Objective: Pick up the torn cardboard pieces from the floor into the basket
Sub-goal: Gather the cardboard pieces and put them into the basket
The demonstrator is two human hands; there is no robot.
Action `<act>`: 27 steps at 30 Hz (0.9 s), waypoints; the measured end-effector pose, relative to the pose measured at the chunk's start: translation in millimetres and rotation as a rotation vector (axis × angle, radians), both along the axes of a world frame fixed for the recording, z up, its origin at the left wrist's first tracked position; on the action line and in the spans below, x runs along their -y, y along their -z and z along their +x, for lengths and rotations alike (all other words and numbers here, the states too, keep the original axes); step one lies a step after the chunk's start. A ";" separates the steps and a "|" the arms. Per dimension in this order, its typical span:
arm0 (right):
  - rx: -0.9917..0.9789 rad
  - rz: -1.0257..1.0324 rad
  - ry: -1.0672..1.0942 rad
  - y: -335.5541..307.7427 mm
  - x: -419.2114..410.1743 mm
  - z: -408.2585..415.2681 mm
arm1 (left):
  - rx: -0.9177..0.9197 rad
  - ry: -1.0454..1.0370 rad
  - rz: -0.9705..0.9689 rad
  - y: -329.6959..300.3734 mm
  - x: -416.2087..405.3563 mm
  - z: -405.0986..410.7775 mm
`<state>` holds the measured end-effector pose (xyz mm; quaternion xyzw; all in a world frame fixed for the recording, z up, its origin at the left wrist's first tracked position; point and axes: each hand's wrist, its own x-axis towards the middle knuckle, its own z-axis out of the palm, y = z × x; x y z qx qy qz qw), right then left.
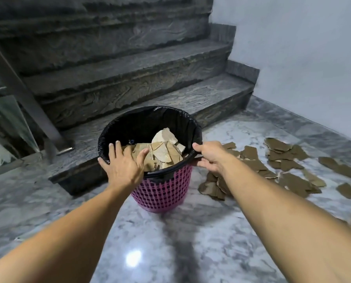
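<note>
So rn both hands are on the basket (162, 190), not on any cardboard. It's the pink mesh one w/ a black liner bag (144, 121) folded over the rim, standing upright on the marble floor (170, 252) right in front of the bottom stair step (129, 103).

Left hand (122, 164) is spread flat, fingers open, palm on the near-left rim w/ the fingertips reaching over onto the cardboard already inside (164, 150). It isn't gripping anything afaict, more pressing or steadying. Right hand (209, 156) is curled onto the right side of the rim, thumb on top, fingers underneath, so it looks like a loose pinch on rim + liner. No scrap in either hand.

What matters for the next grab: the loose cardboard pieces (282, 164) all lie to the right of the basket, spread in a band running from just beside its base out toward the right wall (303, 58). Nearest clump (213, 186) sits under the right forearm, almost touching the basket's foot. So the right hand is way closer; left would have to cross over the basket.

Counts: 1 basket, 2 hands. Loose pieces on the floor I'd guess 20-ish, but they overlap so can't count exactly. Inside the basket it's a jumbled pile, maybe half a dozen visible on top.

Imo the job's roughly half done, plenty left.
</note>
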<state>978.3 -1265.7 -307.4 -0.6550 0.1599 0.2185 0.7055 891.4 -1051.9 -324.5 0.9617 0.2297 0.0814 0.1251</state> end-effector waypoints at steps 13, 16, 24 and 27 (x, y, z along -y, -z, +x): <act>0.123 -0.145 -0.010 22.3 20.1 17.5 | 0.077 -0.015 0.166 0.5 18.7 9.4; 0.079 -0.170 -0.079 23.4 49.0 11.5 | 0.304 0.109 0.215 -5.9 42.1 12.0; 0.060 -0.464 -0.085 54.1 153.9 12.6 | 0.603 0.721 0.271 -0.6 157.8 52.4; 0.000 -0.516 -0.090 80.4 193.1 5.2 | 0.409 0.888 0.237 35.5 200.6 62.3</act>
